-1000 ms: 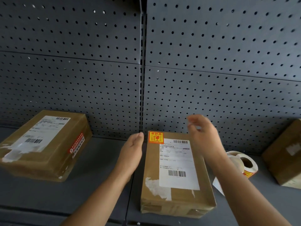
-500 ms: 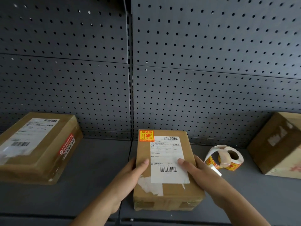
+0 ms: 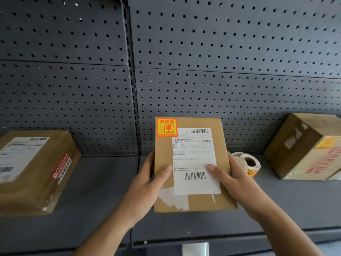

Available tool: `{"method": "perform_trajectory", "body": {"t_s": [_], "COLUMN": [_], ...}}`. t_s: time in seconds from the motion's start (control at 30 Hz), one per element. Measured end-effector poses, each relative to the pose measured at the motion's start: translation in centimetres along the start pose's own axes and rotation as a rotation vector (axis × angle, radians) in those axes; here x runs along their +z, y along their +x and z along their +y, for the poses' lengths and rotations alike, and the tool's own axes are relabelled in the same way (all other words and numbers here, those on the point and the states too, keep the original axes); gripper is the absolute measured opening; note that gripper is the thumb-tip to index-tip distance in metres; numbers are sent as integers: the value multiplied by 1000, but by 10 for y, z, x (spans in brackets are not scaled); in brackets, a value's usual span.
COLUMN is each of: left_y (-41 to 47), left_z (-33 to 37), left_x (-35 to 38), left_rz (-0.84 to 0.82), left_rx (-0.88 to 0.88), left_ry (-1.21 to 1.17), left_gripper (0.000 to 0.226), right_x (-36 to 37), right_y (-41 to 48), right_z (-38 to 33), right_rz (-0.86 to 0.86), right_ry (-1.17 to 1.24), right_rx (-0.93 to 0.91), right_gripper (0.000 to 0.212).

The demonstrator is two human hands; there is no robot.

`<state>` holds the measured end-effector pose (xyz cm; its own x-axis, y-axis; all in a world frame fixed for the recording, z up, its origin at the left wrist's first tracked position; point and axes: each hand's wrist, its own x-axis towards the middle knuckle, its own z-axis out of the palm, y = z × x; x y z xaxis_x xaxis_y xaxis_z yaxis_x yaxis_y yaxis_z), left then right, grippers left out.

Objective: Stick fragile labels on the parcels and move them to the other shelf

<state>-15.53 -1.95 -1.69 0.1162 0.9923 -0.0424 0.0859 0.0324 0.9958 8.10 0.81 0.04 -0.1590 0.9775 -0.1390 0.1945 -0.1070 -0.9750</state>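
Head view: two bare forearms rise from the bottom edge and meet at one parcel (image 3: 191, 202), held over the grey shelf (image 3: 103, 182).
Left hand (image 3: 145, 183): grips the parcel's left long edge, with the thumb lying on the top face and the fingers curled underneath, out of sight.
Right hand (image 3: 238, 182): grips the right long edge the same way, its thumb resting on the white shipping label (image 3: 195, 159) just beside the lower barcode.
Parcel: a flat brown box between the two hands, with its long axis running straight away from the person toward the back panel. The near short edge looks raised off the shelf. Whether the far end touches it cannot be told.
Key relation: the hands sit opposite each other across the long axis, near the parcel's middle, neither closer than the other. The grip looks balanced for a two-handed carry. The other shelf is not in view, so the direction is unknown.
Fragile label (image 3: 167, 127): an orange square on the far left corner of the top face, touching the shipping label's corner. This parcel's sticking step looks done.
Roll (image 3: 248, 162): on the shelf just behind the right hand, partly hidden by it.
Left parcel (image 3: 33, 170): well apart on the left, with a red strip on its side.
Right parcel (image 3: 304, 146): far right and blurred, with a yellowish sticker on top.
Back panel (image 3: 221, 52): grey perforated board.
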Motion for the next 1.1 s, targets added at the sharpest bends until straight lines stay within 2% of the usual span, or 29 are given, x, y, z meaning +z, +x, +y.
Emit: {"method": "perform_trajectory", "body": {"t_s": [0.17,0.33,0.47,0.7,0.83,0.97,1.1], "left_y": [3,12,17,23,25,28,23], "left_z": [12,18,22,22,23,27,31], "left_x": [11,27,42,75,101,137,187], "left_rz": [-56,-126,-211,-303,-375,-442,-465], "left_rx": [111,176,221,264,247,243,273], "left_ry": [23,31,34,24,32,58,73], "left_gripper": [54,62,60,68,81,91,84], "right_x": [-14,-31,-44,-65,-83,-107,-138], "right_y": [-15,-33,-53,-90,-113,-140,-172], "right_z": [-6,-7,-6,1,8,14,21], "right_rz": [64,154,212,342,424,507,587], "right_ry": [-11,-24,-39,-41,-47,-25,12], "right_rx": [-95,-137,-151,-125,-111,-106,-85], "right_gripper": [50,60,66,72,77,72,70]}}
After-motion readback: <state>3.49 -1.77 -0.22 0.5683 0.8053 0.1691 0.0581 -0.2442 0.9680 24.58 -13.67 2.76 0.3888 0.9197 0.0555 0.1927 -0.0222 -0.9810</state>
